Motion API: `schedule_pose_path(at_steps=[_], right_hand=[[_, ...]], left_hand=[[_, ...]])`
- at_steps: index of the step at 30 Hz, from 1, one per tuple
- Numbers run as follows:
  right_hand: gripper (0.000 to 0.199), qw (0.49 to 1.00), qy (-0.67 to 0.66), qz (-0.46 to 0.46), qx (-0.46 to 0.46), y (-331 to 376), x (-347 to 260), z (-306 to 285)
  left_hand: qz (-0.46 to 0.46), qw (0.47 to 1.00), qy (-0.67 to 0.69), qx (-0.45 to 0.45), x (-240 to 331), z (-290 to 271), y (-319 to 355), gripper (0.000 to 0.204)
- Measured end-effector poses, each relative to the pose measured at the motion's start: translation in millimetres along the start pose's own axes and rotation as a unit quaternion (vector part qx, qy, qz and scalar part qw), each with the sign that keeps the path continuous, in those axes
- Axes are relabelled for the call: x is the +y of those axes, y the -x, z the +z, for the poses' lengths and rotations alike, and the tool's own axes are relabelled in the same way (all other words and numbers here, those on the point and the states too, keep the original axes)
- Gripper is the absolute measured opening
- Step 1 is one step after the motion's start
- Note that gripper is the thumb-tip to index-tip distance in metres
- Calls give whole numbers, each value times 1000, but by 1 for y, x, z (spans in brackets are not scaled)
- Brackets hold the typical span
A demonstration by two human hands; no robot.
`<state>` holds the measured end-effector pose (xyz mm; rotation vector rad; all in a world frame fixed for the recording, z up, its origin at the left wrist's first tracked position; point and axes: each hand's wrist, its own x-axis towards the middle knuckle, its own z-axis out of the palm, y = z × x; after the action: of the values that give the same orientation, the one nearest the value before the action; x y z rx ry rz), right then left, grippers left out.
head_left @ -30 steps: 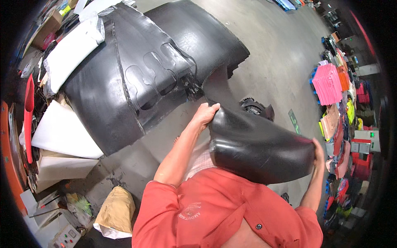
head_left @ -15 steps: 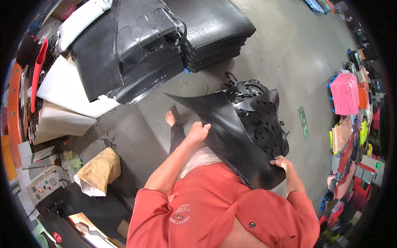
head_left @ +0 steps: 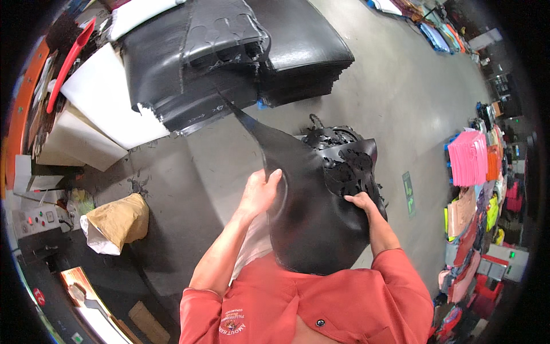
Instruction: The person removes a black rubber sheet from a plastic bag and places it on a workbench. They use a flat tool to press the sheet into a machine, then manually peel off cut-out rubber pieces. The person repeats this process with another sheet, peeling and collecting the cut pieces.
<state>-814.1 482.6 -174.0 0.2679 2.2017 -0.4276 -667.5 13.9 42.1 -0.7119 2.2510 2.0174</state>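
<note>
Both hands hold a large black sheet [head_left: 312, 200], smooth and flexible like rubber, in front of my body. My left hand [head_left: 262, 192] grips its left edge, thumb on top. On the opposite edge, my right hand [head_left: 360, 200] pinches the sheet between thumb and fingers. A narrow pointed corner of the sheet stretches up and away toward the stacks. Just beyond my right hand lies a heap of black scrap sheets [head_left: 348, 165] full of cut-out holes; the held sheet hides part of it.
Ahead stand stacks of black sheets [head_left: 303, 43], with white sheets [head_left: 103, 94] and a red scoop-like tool [head_left: 70, 66] to their left. A brown sack [head_left: 121, 221] sits near a control panel [head_left: 40, 221] at left. Pink stacked pieces [head_left: 467, 159] stand at right.
My right hand has moved up and left along the sheet, and my left hand slightly left and down. The sheet now hangs more upright, closer to my front. The view has shifted.
</note>
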Motion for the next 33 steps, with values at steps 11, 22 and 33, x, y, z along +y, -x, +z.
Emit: schedule_pose_path(at_steps=[11,22,33], right_hand=[[42,942,130,-285,117,181,-184,22],[35,834,358,-420,21,280,-356,103],[31,645,96,-758,-14,394,-544,119]], left_hand=[[-178,953,134,206,-208,-129,190,45],[-263,891,220,298,-246,-178,290,79],[80,778,70,619,-31,-285,429,38]])
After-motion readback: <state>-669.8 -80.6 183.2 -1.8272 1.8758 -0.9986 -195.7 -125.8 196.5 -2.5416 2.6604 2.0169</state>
